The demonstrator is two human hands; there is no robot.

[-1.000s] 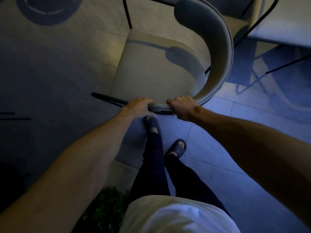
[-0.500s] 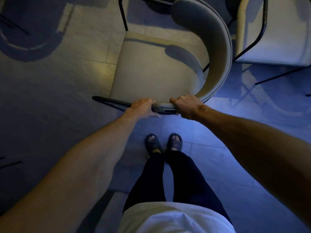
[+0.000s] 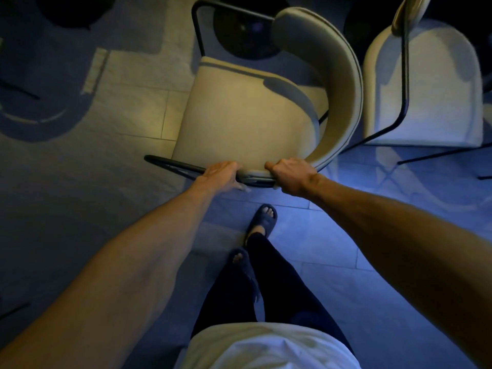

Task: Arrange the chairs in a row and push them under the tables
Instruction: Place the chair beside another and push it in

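A beige chair [image 3: 247, 113] with a curved padded backrest and black metal frame stands right in front of me. My left hand [image 3: 222, 173] grips the near end of the backrest beside the black frame tube. My right hand [image 3: 288, 175] grips the same backrest edge a little to the right, fingers curled round it. A second beige chair [image 3: 426, 83] stands close on the right, almost side by side with the first.
Two round black table bases sit on the tiled floor: one base [image 3: 245, 35] beyond the held chair, the other base [image 3: 74, 9] at the upper left. My feet in dark sandals [image 3: 262, 221] stand just behind the chair. Dark shadows cover the floor on the left.
The chair has shifted forward and closer to the second chair on the right, which now shows more fully. My feet have stepped apart, one ahead of the other. Both hands keep their hold.
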